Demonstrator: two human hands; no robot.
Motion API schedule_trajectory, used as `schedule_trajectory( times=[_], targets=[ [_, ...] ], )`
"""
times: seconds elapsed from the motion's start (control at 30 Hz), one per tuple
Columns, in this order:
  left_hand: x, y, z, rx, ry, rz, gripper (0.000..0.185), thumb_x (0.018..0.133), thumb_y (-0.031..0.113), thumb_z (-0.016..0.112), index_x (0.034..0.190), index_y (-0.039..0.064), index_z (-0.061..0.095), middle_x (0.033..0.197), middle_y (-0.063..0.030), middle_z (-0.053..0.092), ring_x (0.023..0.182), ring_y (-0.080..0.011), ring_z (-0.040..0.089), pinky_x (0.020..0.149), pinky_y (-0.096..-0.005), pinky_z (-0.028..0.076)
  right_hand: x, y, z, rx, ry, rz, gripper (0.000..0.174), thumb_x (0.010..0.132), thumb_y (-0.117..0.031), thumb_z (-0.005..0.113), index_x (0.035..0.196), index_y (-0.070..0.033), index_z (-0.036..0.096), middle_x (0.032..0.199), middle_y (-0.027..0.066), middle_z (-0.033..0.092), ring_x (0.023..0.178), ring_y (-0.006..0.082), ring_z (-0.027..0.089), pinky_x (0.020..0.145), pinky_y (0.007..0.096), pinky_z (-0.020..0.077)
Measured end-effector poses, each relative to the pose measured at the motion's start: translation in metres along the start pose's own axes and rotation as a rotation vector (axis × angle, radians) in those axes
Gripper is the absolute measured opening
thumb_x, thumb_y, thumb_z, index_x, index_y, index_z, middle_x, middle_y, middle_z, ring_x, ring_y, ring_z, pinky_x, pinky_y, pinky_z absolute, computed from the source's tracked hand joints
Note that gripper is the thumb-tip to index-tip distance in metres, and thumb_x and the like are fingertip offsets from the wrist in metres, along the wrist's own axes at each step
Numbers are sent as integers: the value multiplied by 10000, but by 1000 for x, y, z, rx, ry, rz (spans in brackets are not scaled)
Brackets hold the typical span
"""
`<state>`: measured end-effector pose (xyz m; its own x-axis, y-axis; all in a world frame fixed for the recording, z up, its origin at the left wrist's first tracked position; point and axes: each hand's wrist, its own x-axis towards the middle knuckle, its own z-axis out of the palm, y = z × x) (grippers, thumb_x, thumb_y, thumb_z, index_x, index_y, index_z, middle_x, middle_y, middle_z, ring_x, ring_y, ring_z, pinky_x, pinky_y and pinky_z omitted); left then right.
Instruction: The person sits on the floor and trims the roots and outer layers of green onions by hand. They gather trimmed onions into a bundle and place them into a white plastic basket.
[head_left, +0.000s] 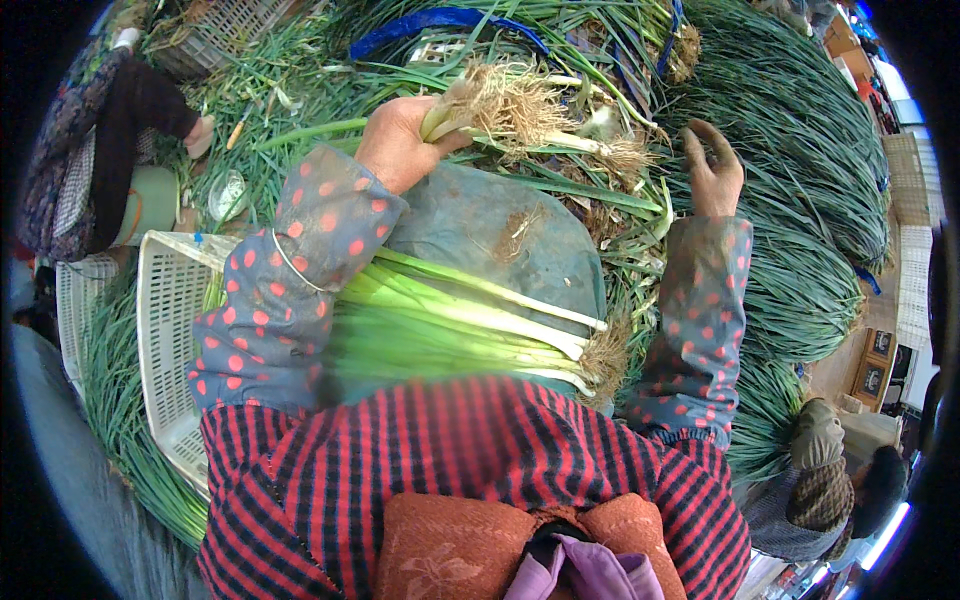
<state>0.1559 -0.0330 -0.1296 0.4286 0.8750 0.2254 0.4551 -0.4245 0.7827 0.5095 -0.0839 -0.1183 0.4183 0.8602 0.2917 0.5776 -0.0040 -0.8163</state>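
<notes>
My left hand (405, 142) grips several green onions near their base, with a tangle of pale dry roots (517, 105) sticking out to the right past the thumb. Their green leaves trail off to the left behind my wrist. On the right, my right hand (712, 172) is raised with dirty fingers apart and nothing visible in them, beside the heaped onions. Across my lap lies a bunch of green onions (465, 307), white ends and roots pointing right, partly hidden by my striped top. Beneath it, a dark green cloth (480, 202) carries loose root scraps.
A white plastic basket (169, 300) stands by my left arm. Large bundles of green onions (787, 165) fill the right side. A wooden-handled knife (238, 129) lies among leaf scraps. Other people (82, 157) sit at left and lower right. A blue strap (442, 19) lies ahead.
</notes>
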Motion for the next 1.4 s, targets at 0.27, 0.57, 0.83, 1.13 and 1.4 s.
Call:
schedule_trajectory(
  times=[0.27,0.57,0.83,1.13,1.4],
  targets=[
    [-9,16,-8,-4,84,99,262,710,189,729,951,118,653,792,-88,625,733,-270,592,662,-324,466,-36,-52,39,-256,-547,-463,240,792,-160,657,962,4,619,857,103,605,683,171,594,589,274,462],
    [-5,17,-13,64,122,173,240,681,143,735,898,100,642,787,-97,611,705,-300,581,633,-340,461,-51,-55,43,-403,-475,-555,116,717,-180,616,759,-77,584,693,99,569,657,295,591,584,385,478],
    [-3,18,-17,114,154,251,230,652,105,735,846,66,618,746,-107,589,702,-328,565,610,-366,450,-53,-53,48,-260,-528,-481,128,721,-146,610,815,-59,620,704,110,597,620,286,592,553,360,474],
    [-5,21,-20,143,207,441,245,625,55,678,862,77,618,801,-103,596,778,-322,558,707,-365,430,-48,-46,34,111,-774,134,189,828,-89,559,950,48,603,716,3,562,619,57,488,569,207,406],
    [-4,21,-26,69,114,440,193,715,89,678,898,60,621,829,-113,608,805,-306,578,719,-364,451,-52,-56,26,308,-822,113,285,797,-237,647,913,23,632,682,54,602,607,108,549,553,273,440]
  ],
)
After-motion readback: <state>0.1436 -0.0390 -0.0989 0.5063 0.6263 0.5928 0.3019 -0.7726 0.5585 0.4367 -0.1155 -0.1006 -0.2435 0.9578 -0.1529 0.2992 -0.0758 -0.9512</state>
